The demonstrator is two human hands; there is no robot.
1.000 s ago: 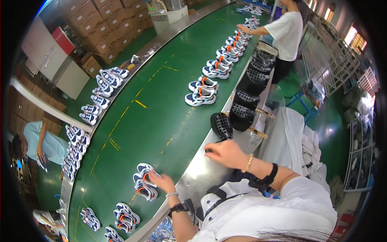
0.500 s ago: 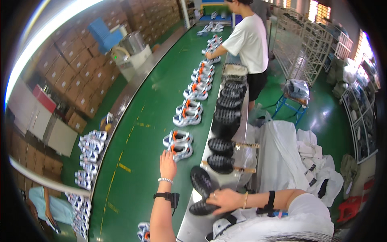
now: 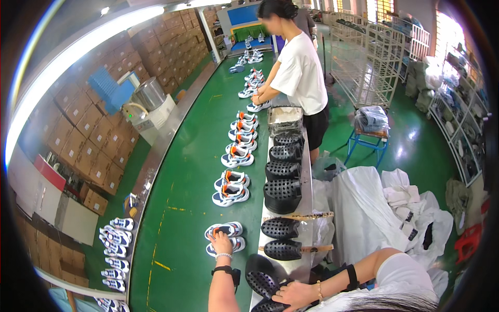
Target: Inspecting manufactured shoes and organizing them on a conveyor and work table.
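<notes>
My left hand [image 3: 222, 243] reaches over the green belt to a pair of white-and-navy sneakers [image 3: 236, 229] with orange lining. Its fingers are bent into the opening of one sneaker and partly hidden there. On the ledge to the right, my right hand [image 3: 297, 295] grips a black perforated shoe-shaped piece [image 3: 268, 306] at the bottom of the picture. Another such black piece [image 3: 261, 275] leans just beyond that hand. Farther up the ledge lie two more black perforated pieces [image 3: 280, 228], with wooden strips sticking out beside them.
More sneaker pairs [image 3: 231, 187] line the green belt [image 3: 182, 171]. A co-worker [image 3: 304, 73] stands at its right side, hands on a shoe. Stacked black pieces [image 3: 283, 195] and a tray [image 3: 285, 115] occupy the ledge. White sheeting [image 3: 358, 208] lies to the right; sneakers [image 3: 115, 242] stand along the left edge.
My view has tilted up, so the scene sits lower. My left hand's fingers, stretched out by the near sneaker before, are now bent into a sneaker's opening. My right hand stays on the black piece.
</notes>
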